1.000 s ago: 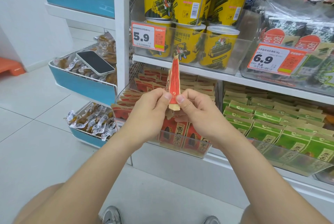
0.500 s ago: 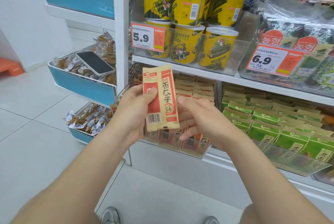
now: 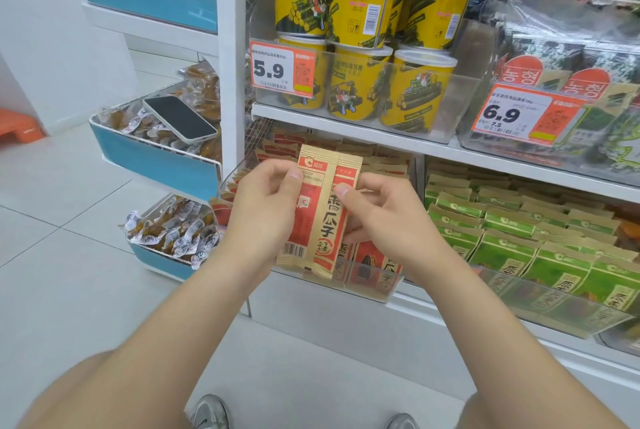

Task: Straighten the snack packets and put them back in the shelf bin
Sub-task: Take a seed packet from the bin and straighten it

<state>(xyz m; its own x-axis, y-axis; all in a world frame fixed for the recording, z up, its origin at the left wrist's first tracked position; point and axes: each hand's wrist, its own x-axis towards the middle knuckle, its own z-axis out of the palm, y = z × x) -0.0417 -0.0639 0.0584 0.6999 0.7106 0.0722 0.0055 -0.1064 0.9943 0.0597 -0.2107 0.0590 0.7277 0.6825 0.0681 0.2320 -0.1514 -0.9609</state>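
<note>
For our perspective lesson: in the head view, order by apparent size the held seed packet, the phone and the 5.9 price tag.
1. Held seed packet, though nearest the camera.
2. Phone and 5.9 price tag: too alike to rank.

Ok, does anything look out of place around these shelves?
Yes: a phone lies screen-up, tilted, on the wrapped snacks in the upper blue side bin, left of the shelf post. It is not stock. The red packet is out of its clear bin, held by the left hand and right hand.
</note>
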